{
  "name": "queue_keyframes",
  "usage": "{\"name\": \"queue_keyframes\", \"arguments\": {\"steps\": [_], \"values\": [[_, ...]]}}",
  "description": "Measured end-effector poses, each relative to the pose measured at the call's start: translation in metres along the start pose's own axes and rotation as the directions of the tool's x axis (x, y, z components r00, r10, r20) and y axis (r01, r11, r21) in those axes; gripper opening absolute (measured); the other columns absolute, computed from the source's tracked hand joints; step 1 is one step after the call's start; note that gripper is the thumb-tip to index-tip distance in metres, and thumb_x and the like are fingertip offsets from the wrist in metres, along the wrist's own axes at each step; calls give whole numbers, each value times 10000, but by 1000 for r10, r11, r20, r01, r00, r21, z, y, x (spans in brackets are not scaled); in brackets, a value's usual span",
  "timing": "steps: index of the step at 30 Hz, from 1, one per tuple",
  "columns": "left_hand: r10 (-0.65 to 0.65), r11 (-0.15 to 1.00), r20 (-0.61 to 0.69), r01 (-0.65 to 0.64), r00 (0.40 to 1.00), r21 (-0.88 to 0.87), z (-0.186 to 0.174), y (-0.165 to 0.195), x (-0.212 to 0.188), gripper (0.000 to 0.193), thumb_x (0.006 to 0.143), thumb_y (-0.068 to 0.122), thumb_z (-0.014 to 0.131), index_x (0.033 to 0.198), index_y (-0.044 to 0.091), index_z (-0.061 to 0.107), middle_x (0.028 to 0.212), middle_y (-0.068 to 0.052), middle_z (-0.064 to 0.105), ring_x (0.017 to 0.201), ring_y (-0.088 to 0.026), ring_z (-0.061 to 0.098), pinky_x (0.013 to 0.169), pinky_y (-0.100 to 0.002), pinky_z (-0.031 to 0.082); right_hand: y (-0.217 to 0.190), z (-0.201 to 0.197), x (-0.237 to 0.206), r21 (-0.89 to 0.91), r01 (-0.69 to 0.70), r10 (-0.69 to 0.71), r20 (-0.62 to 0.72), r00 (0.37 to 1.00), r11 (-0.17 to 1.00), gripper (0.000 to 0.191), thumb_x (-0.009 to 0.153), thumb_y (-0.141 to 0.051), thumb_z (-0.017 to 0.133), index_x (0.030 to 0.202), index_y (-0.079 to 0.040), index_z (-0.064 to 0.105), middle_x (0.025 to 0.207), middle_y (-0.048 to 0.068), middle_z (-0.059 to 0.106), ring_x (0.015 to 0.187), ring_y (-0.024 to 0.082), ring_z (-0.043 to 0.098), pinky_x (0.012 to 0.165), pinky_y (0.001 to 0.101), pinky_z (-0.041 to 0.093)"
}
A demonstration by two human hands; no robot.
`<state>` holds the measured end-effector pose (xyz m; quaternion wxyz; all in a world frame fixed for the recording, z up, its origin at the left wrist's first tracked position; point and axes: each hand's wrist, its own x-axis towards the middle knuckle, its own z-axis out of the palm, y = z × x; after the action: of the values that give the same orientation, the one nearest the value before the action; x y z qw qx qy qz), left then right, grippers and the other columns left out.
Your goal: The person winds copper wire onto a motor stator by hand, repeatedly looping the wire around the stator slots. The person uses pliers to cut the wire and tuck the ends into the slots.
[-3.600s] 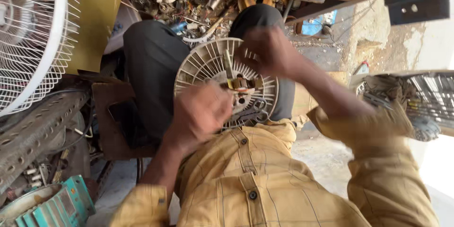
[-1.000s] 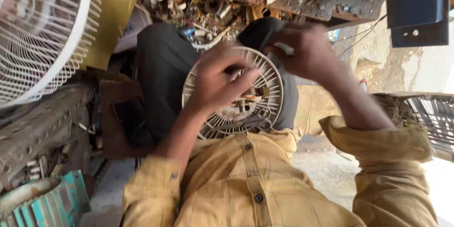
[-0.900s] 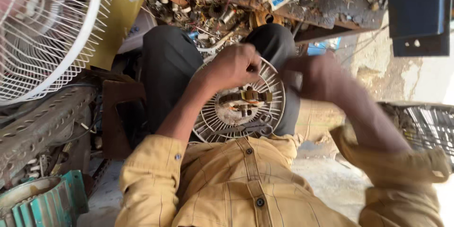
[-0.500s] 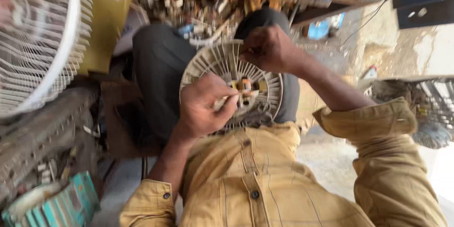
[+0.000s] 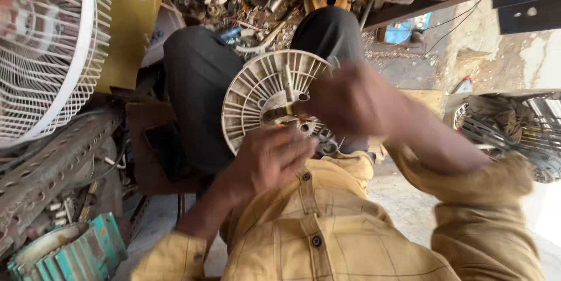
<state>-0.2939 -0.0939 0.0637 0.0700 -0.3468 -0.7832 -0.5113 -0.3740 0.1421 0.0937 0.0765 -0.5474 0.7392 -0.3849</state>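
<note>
White ribbed fan motor housing (image 5: 263, 97) rests on the lap, both hands (image 5: 266, 161) gripping it amid workshop scrap (image 5: 245, 0).

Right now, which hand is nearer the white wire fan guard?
Left. The left hand is at the ribbed housing's lower edge, on the side of the white wire fan guard; the right hand lies across the housing, farther away.

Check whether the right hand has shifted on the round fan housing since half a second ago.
Yes. The right hand has slid from the fan housing's upper rim down toward its centre hub.
</note>
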Motion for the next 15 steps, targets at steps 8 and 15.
{"name": "queue_keyframes", "arguments": {"steps": [8, 15], "values": [[-177, 959, -267, 105, 947, -263, 11, -68, 44, 190, 943, 175, 816, 918, 38, 687, 876, -75, 696, 827, -192, 664, 761, -333, 523, 64, -15, -21, -250, -463, 442, -138, 886, 850, 77, 858, -85, 784, 929, -61, 769, 813, 107, 696, 740, 269, 683, 655, 413, 551], [-220, 764, 299, 354, 929, -539, -23, -68, 63, 169, 877, 139, 840, 1025, 109, 763, 984, -59, 754, 941, -183, 706, 857, -326, 562, -41, -1, 5, -4, -191, 179, 362, 915, 982, 101, 855, -28, 751, 779, -22, 684, 778, 135, 712, 707, 267, 706, 624, 373, 587]]}}
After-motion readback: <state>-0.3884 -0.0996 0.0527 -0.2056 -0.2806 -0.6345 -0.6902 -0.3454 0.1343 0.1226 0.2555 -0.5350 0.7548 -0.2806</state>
